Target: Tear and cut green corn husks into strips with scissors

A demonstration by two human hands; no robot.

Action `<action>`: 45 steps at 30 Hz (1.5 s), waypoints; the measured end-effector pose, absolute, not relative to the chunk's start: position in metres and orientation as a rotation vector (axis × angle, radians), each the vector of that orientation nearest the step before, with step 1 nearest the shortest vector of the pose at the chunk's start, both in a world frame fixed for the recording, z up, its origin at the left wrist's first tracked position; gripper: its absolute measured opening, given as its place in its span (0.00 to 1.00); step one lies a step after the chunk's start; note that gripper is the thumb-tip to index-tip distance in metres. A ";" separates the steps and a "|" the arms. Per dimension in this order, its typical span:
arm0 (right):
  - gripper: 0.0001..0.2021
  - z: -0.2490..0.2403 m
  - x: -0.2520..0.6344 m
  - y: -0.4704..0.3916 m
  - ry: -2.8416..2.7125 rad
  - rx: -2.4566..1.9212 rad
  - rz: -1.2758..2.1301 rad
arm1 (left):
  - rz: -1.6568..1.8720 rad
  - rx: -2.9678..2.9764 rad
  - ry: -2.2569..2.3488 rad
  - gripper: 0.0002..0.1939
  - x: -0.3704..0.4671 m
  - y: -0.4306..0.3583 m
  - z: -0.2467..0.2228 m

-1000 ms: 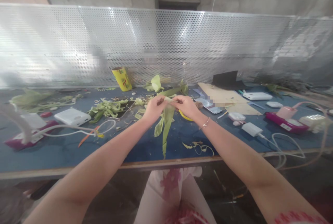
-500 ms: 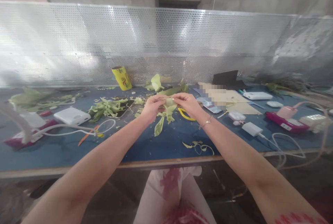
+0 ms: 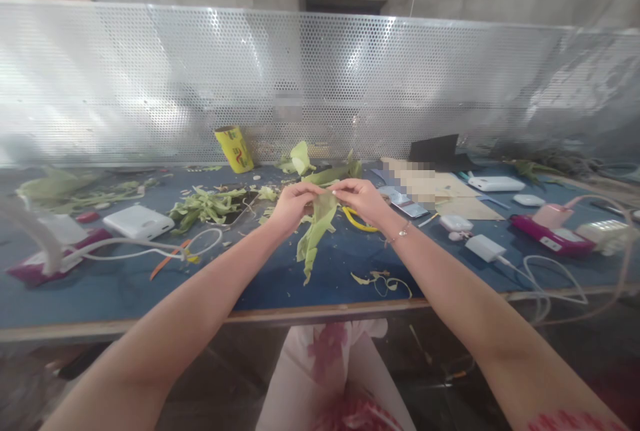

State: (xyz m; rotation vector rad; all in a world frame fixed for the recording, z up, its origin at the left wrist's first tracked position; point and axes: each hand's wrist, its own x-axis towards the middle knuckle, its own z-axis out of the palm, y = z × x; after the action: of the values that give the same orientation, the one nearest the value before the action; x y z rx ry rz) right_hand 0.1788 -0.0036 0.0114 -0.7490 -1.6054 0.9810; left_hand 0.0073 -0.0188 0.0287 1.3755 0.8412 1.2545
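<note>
A pale green leaf strip, like a piece of corn husk (image 3: pixel 320 234), hangs down between my hands over the blue table. The fingers of my left hand (image 3: pixel 296 203) pinch its upper left edge. At its upper right edge, my right hand (image 3: pixel 361 197) pinches it as well. Behind my hands lie larger green husk leaves (image 3: pixel 335 173), one pale piece standing up. To the left of my left hand is a heap of folded green husk strips (image 3: pixel 207 207), partly on a dark phone-like slab. A yellow loop (image 3: pixel 359 221) rests just below my right hand.
A yellow cardboard tube (image 3: pixel 234 149) stands by the perforated metal screen (image 3: pixel 200 84). White power banks (image 3: pixel 139 222), magenta power strips (image 3: pixel 553 236) and loose cables lie at both sides. Brown paper sheets (image 3: pixel 450 185) are at the right. Thin scraps (image 3: pixel 383 283) lie near the front edge.
The husk piece, bunched between my fingers before, now hangs longer and unfolded toward the table's front. Both hands stay in nearly the same place.
</note>
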 end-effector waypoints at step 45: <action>0.10 0.022 0.179 -0.018 -1.885 -0.979 0.484 | 1.173 1.652 0.958 0.09 0.004 -0.017 0.032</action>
State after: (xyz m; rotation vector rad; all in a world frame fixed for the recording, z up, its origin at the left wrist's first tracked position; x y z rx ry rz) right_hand 0.1790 -0.0182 0.0220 -0.9786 -1.8855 0.4844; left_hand 0.0036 -0.0168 0.0320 1.6523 0.9583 1.1725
